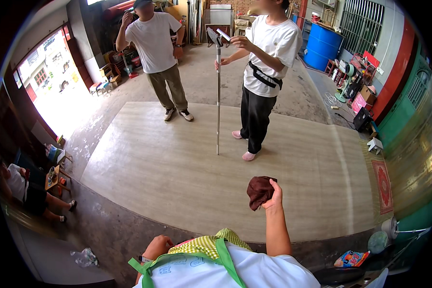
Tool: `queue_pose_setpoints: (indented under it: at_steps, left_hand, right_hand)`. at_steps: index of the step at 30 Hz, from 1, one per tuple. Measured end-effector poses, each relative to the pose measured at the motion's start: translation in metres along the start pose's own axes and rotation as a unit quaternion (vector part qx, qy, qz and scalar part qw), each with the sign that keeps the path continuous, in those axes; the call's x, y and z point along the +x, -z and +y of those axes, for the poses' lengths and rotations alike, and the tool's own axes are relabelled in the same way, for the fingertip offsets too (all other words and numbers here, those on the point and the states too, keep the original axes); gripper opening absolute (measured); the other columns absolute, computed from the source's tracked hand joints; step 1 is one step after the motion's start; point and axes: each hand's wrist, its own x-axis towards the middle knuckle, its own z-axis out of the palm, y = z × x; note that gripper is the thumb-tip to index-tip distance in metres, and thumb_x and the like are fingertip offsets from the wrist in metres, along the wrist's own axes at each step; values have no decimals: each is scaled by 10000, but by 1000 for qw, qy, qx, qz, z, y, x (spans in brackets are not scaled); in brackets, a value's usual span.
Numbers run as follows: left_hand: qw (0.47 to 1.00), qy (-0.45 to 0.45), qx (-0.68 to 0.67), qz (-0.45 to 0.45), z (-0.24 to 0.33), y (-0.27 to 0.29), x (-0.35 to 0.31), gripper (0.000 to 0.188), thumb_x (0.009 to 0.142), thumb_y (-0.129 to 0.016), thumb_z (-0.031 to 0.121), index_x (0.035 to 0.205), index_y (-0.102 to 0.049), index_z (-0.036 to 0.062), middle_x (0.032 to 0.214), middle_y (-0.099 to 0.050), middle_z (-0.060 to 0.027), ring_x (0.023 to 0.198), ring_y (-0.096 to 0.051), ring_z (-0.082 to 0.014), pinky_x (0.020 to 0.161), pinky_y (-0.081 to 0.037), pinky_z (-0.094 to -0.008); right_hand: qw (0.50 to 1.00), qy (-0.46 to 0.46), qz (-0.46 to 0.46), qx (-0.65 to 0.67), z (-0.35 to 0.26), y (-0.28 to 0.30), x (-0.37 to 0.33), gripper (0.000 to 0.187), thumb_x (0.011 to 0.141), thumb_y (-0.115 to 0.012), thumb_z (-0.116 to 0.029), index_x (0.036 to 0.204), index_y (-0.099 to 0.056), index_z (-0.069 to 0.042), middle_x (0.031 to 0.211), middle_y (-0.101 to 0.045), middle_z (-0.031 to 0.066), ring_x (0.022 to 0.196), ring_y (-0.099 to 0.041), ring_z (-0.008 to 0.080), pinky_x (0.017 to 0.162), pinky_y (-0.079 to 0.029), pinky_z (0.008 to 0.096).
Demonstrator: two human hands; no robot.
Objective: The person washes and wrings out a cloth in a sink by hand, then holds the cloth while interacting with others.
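My right hand (pixel 274 196) is stretched out ahead of me, closed on a crumpled dark brown cloth (pixel 260 192) with the thumb along its right side. Bent in close to my body, my left hand (pixel 159 246) is beside the yellow-green checked apron (pixel 197 244) with green straps that I wear. Its fingers are mostly hidden, so whether it grips anything does not show. Beyond the cloth, a person in a white shirt (pixel 269 41) steadies an upright metal pole (pixel 219 101) and holds a small pale object near its top.
A second standing person (pixel 156 45) is at the far left of the pale floor sheet (pixel 153 158). Someone sits at the left edge beside a small wooden table (pixel 55 177). A blue barrel (pixel 323 45), a red rug (pixel 382 185) and a white stool (pixel 375 145) are on the right.
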Motion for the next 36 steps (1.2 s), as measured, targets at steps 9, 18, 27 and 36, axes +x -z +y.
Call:
queue_pose_setpoints:
  at_steps: [9, 18, 27, 36]
  left_hand:
    - [1000, -16, -9, 2, -15, -5, 1, 138, 676, -634, 151, 717, -633, 19, 766, -592, -185, 797, -565, -331, 720, -452, -375]
    - [1000, -11, 4, 3, -15, -5, 0, 141, 673, -631, 151, 720, -628, 18, 771, -587, -188, 792, -565, -332, 711, -455, -376]
    - [1000, -11, -4, 2, -10, -4, 0, 148, 677, -624, 157, 718, -624, 15, 764, -588, -185, 781, -566, -329, 705, -456, -373]
    - [1000, -9, 1, -3, -4, -6, -2, 155, 710, -621, 155, 719, -615, 0, 763, -590, -183, 782, -564, -332, 701, -455, -374]
  right_hand:
    - [1000, -7, -13, -14, 4, 0, 0, 338, 771, -539, -306, 983, -533, -43, 916, -579, 100, 833, -556, 257, 670, -465, 393]
    - [1000, -8, 2, -8, 6, -8, -6, 321, 771, -549, -299, 972, -537, -50, 942, -587, 99, 846, -559, 259, 702, -472, 394]
    - [1000, -9, -6, -8, 4, 7, 1, 340, 809, -495, -298, 1020, -528, -32, 1001, -583, 114, 918, -550, 275, 775, -459, 417]
    - [1000, -11, -13, -10, 3, 7, -4, 347, 805, -495, -303, 1023, -526, -34, 1008, -577, 117, 920, -546, 283, 776, -456, 419]
